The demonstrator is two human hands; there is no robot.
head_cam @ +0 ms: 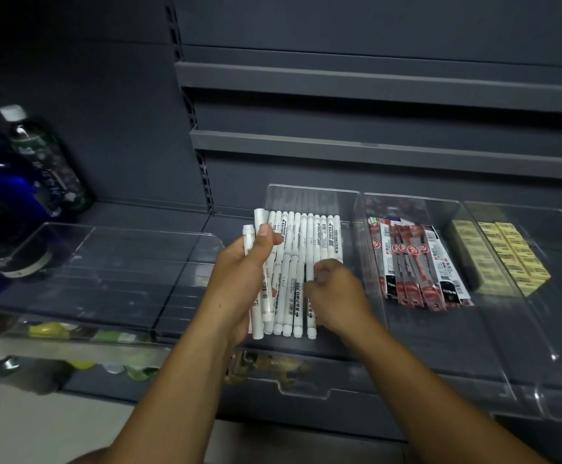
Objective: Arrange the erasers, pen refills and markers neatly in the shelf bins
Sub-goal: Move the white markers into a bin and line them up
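Observation:
White markers (309,239) lie in rows inside a clear bin (309,195) on the shelf. My left hand (242,276) grips a few white markers (259,296) upright over the bin's left side. My right hand (333,293) hovers over the front row, its curled fingers pinching a marker there, slightly blurred. Red-and-black pen refill packs (420,266) fill the bin to the right. Yellow erasers (507,252) are stacked in the bin at the far right.
An empty clear bin (112,262) sits to the left. Dark bottles (35,169) stand at the far left. Grey shelf rails (373,149) run above. A lower shelf holds mixed items (58,333) under the front edge.

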